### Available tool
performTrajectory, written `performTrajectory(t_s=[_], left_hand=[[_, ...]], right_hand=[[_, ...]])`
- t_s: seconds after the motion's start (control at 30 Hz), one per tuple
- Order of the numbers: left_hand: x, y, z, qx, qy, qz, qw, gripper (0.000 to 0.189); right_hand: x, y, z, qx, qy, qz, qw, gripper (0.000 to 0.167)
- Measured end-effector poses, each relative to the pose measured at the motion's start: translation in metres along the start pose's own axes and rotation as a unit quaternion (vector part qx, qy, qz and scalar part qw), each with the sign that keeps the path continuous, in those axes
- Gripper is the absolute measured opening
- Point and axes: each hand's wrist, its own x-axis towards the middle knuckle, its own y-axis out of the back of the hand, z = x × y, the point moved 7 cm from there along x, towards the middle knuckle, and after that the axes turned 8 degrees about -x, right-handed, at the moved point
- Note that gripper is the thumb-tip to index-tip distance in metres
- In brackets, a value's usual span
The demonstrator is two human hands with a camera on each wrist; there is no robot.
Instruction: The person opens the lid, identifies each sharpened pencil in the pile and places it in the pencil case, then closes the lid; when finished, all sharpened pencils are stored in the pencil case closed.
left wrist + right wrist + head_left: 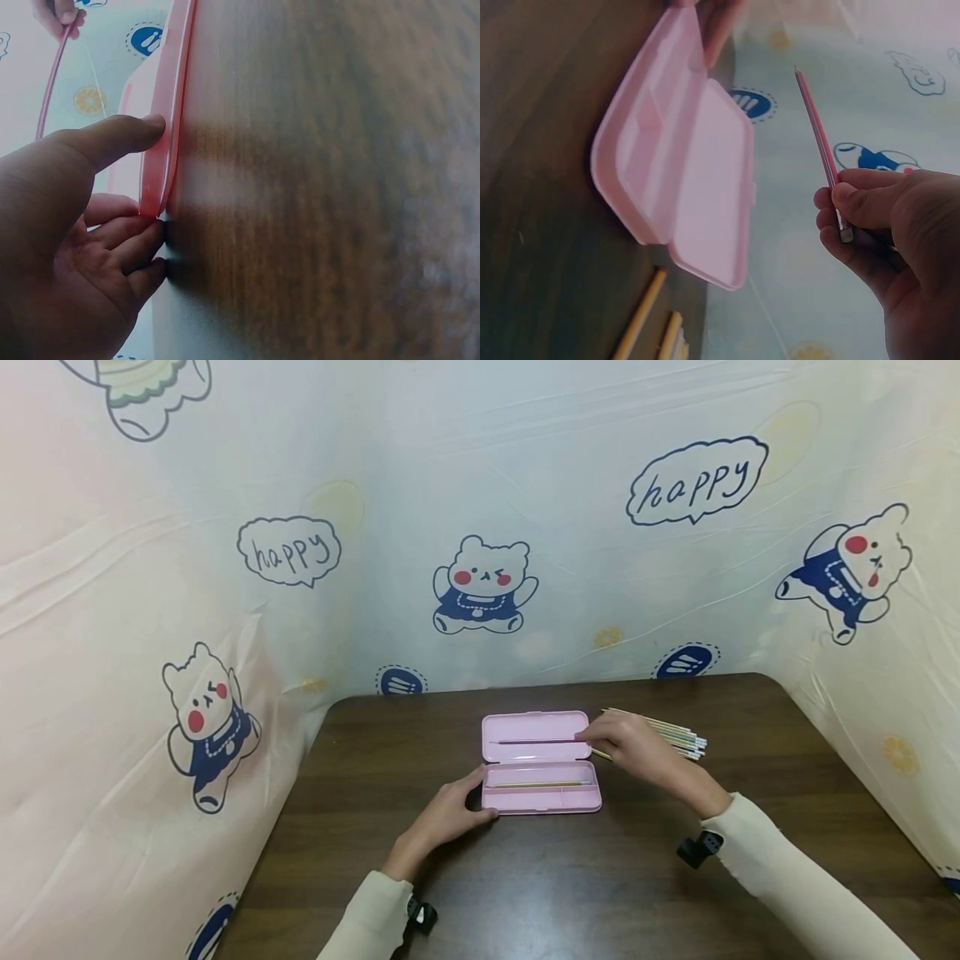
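Observation:
A pink pencil case lies open on the table, its lid folded back away from me. One yellowish pencil lies lengthwise in its tray. My left hand grips the tray's left end, with the thumb on the front wall and the fingers at the corner. Between thumb and fingers, my right hand pinches a reddish-pink pencil near its blunt end. That pencil is held above the lid, its tip pointing left. In the right wrist view the pencil in the tray is hidden.
Right of the case, a bunch of pencils lies partly behind my right hand. A single yellow pencil lies nearer the case. The brown wooden table ends at a printed curtain on the back and sides.

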Motion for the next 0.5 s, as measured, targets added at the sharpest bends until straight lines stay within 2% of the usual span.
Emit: performTrajectory(t_s=[0.1,0.23,0.5], left_hand=[[0.000,0.000,0.000,0.000,-0.001,0.002,1.0000,0.085],[0.000,0.000,0.001,0.002,-0.001,0.003,1.0000,0.085],[-0.001,-0.001,0.000,0.006,0.004,0.001,1.0000,0.086]], right_hand=[[0.000,-0.008,-0.001,0.001,0.017,0.006,0.9998,0.028],[-0.001,-0.020,0.002,0.006,0.011,-0.001,0.9999,0.028],[-0.008,-0.052,0.013,-0.002,-0.029,-0.067,0.9973,0.024]])
